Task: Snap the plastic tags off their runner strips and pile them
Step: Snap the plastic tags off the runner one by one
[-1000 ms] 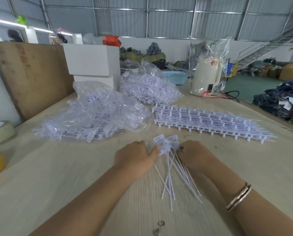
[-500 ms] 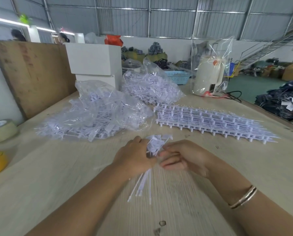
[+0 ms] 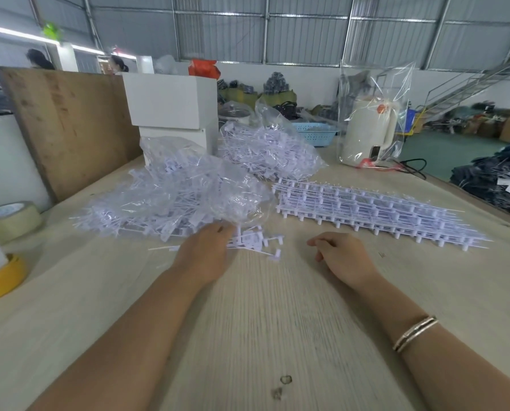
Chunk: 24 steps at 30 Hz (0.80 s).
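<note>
Left hand (image 3: 206, 250) hides tags' (image 3: 255, 240) stems

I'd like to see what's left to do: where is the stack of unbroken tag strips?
The stack of strips lies on the table's far right, beyond the right hand, beside the bagged tags.

Tape rolls (image 3: 9, 219) lie left; a bagged kettle (image 3: 369, 130) stands behind

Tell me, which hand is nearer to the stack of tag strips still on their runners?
Right. The right hand lies empty on the table just in front of the runner strips; the left hand is farther over, at the loose tags.
</note>
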### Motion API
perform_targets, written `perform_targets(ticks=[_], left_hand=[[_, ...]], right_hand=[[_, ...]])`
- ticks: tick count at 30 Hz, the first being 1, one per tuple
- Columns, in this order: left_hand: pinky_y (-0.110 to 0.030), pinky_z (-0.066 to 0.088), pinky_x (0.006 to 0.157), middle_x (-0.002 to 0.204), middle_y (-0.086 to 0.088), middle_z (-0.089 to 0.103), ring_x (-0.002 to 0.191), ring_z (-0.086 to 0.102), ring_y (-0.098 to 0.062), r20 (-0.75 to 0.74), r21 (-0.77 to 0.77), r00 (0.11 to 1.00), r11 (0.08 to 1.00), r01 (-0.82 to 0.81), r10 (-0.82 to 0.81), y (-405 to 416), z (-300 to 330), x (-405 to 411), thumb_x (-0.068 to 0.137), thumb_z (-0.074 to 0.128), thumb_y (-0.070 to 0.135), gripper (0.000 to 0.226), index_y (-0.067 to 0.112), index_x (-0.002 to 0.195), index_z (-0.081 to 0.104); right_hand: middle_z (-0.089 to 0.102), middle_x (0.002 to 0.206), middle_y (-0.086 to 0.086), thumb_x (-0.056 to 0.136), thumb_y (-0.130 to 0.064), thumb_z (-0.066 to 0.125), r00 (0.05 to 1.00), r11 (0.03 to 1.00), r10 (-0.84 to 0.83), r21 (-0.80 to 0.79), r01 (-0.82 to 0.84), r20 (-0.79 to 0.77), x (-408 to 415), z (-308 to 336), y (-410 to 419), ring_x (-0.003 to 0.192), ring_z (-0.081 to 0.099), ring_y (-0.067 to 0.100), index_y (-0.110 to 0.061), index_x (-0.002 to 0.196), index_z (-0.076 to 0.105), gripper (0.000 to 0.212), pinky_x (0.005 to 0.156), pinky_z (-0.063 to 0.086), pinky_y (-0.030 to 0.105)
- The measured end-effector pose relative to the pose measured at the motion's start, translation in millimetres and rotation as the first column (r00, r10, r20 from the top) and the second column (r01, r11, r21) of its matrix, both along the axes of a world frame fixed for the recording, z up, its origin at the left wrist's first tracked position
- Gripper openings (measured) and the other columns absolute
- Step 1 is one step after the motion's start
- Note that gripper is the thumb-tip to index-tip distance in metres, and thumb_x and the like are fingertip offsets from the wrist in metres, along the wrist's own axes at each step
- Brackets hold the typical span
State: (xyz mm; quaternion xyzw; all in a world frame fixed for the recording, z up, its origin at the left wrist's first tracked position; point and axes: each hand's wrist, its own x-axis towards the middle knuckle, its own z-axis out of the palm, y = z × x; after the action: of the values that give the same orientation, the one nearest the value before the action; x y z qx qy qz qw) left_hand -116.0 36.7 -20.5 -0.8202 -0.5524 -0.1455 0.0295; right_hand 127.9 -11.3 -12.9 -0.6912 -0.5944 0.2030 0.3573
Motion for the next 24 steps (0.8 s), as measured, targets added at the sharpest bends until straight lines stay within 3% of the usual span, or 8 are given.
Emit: perform_targets(ticks=[2,6,9,12,15,19,22,24], left_hand=[[-0.039,0.039,0.099,0.137,-0.002,0.046,0.124,0.042,-0.024,0.003,0.004,0.995,0.995,-0.099,0.099,4.3,-0.5,-8.3,0.093,0.047,0.023,0.047,0.022,0.139,0.035],[-0.041,0.038,0.1,0.137,-0.005,0.043,0.123,0.042,-0.026,-0.068,0.045,0.981,0.983,-0.178,0.181,4.1,-1.8,-4.6,0.093,0.046,0.033,0.055,0.019,0.143,0.028],[-0.036,0.038,0.093,0.13,-0.004,0.045,0.118,0.043,-0.023,-0.047,0.211,0.991,0.971,-0.115,0.128,-3.2,-0.9,5.6,0.089,0.05,0.027,0.049,0.019,0.136,0.039],[-0.035,0.036,0.096,0.131,-0.001,0.045,0.12,0.042,-0.022,-0.038,0.286,0.999,0.958,-0.009,0.02,-10.2,-2.3,17.3,0.086,0.048,0.021,0.054,0.024,0.139,0.039],[-0.035,0.032,0.103,0.134,0.001,0.045,0.127,0.038,-0.022,-0.025,0.228,0.999,0.972,0.05,-0.046,-8.4,-9.3,20.5,0.09,0.044,0.022,0.055,0.029,0.143,0.035],[-0.036,0.028,0.108,0.142,0.002,0.037,0.136,0.024,-0.021,0.075,0.048,0.997,0.999,0.018,-0.022,-3.1,-14.2,14.0,0.093,0.041,0.023,0.051,0.035,0.143,0.035],[-0.036,0.025,0.104,0.13,-0.006,0.042,0.13,0.027,-0.025,0.059,0.135,0.998,0.991,0.009,-0.017,-4.6,-12.5,14.6,0.088,0.047,0.018,0.049,0.034,0.134,0.049],[-0.037,0.027,0.101,0.124,-0.005,0.049,0.125,0.034,-0.026,0.111,0.214,0.99,0.975,0.066,-0.091,-8.2,-8.5,18.2,0.083,0.051,0.011,0.045,0.03,0.124,0.06]], right_hand=[[0.064,0.07,-0.011,0.097,-0.018,0.043,1.0,1.0,0.006,0.005,-0.006,0.015,-0.1,-0.5,0.7,0.05,0.053,-0.009,-0.028,0.091,0.067,0.027,0.049,0.035,0.009],[0.065,0.072,-0.01,0.098,-0.019,0.043,1.0,1.0,0.013,0.008,-0.013,0.027,1.3,-1.6,0.3,0.057,0.054,0.0,-0.027,0.093,0.068,0.027,0.048,0.036,0.009],[0.062,0.074,-0.012,0.098,-0.017,0.041,0.999,0.998,-0.02,0.055,0.022,-0.031,1.3,-4.7,3.6,0.06,0.054,0.003,-0.025,0.095,0.067,0.027,0.049,0.036,0.01],[0.065,0.091,-0.008,0.097,-0.016,0.043,0.985,0.997,-0.064,0.026,0.069,-0.16,3.1,0.9,13.3,0.066,0.055,0.009,-0.021,0.101,0.068,0.025,0.063,0.045,0.021],[0.058,0.122,0.005,0.093,-0.011,0.047,0.983,0.997,-0.05,0.06,0.04,0.175,11.4,10.0,32.2,0.102,0.058,0.02,-0.014,0.118,0.063,0.03,0.086,0.045,0.03],[0.047,0.133,0.005,0.094,-0.018,0.046,0.708,0.999,-0.052,0.042,0.032,0.704,20.6,14.0,55.6,0.125,0.042,0.026,-0.017,0.131,0.049,0.037,0.099,0.038,0.042],[0.048,0.128,0.005,0.093,-0.014,0.046,0.549,0.997,-0.05,0.014,0.07,0.835,23.1,8.1,68.3,0.122,0.043,0.026,-0.017,0.126,0.052,0.034,0.099,0.035,0.041],[0.049,0.125,0.006,0.091,-0.009,0.047,0.513,0.996,-0.075,0.045,0.071,0.855,25.3,7.2,74.0,0.119,0.045,0.027,-0.016,0.121,0.056,0.031,0.097,0.037,0.042]])
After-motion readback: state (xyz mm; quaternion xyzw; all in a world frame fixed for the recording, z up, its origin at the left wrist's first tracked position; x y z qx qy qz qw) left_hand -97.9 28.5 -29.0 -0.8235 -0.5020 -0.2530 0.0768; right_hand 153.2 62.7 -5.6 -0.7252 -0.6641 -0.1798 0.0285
